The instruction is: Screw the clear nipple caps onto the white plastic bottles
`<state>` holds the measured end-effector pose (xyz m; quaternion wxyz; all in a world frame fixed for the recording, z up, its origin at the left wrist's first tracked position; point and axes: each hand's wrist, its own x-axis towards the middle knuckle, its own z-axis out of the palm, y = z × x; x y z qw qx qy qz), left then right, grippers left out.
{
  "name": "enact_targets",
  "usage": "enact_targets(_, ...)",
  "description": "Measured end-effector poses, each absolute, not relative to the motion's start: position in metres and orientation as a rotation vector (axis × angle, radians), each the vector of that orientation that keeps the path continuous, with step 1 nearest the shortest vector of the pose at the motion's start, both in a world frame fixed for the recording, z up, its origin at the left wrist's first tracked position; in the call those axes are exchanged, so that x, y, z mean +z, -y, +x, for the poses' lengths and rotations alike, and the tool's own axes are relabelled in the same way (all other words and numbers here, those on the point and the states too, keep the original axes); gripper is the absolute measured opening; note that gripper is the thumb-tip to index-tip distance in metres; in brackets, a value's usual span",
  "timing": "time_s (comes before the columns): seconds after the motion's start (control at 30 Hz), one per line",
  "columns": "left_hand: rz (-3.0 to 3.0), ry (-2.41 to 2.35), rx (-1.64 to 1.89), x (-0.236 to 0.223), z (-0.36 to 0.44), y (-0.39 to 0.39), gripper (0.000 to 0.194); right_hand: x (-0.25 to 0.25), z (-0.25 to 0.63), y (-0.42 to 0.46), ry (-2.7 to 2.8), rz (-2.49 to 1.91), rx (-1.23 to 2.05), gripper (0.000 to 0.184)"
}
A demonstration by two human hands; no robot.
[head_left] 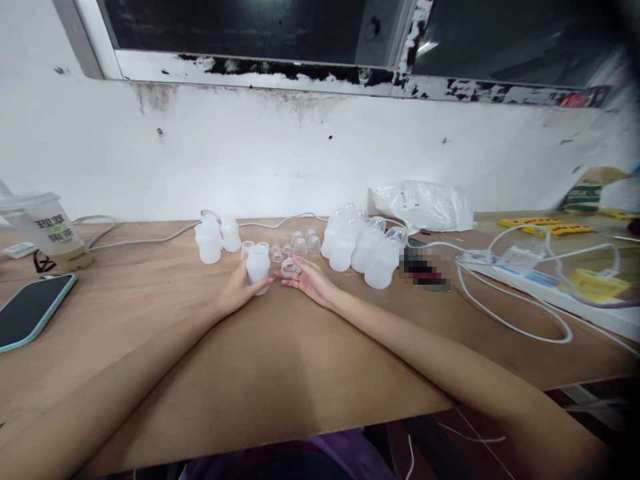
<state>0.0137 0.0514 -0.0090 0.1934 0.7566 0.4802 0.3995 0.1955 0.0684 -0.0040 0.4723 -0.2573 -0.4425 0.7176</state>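
My left hand (237, 291) is wrapped round a frosted white baby bottle (258, 263), which stands upright without a cap. In the fingers of my right hand (315, 280) is a clear screw ring (290, 268), just right of that bottle and apart from it. Beyond the hands lie small clear nipples (277, 252) and several clear dome caps (306, 241). Part of another clear ring (247, 248) shows behind the held bottle. To the left stand frosted bottles (209, 241) without caps. A group of bottles with clear domes (380, 263) stands to the right.
A drink cup (55, 233) and a phone (35, 310) are at the left. A crumpled plastic bag (425, 205) lies by the wall. White cables (515, 333) and a power strip (555, 287) spread over the right side. The wooden table's (280, 447) front edge is close to me.
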Motion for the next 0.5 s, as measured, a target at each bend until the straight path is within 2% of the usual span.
enact_targets(0.07,2.123,-1.283,1.086,-0.010,0.011,-0.052,0.056,-0.003,0.195,-0.069,1.086,-0.649,1.779,0.017)
enact_targets(0.3,2.162,-1.305,1.097,-0.006,0.011,-0.049,0.058,-0.003,0.195,-0.069,1.111,-0.643,1.788,0.016)
enact_targets(0.5,2.341,-1.494,0.890,0.006,0.006,-0.040,0.059,-0.004,0.198,-0.073,1.083,-0.506,1.728,0.015)
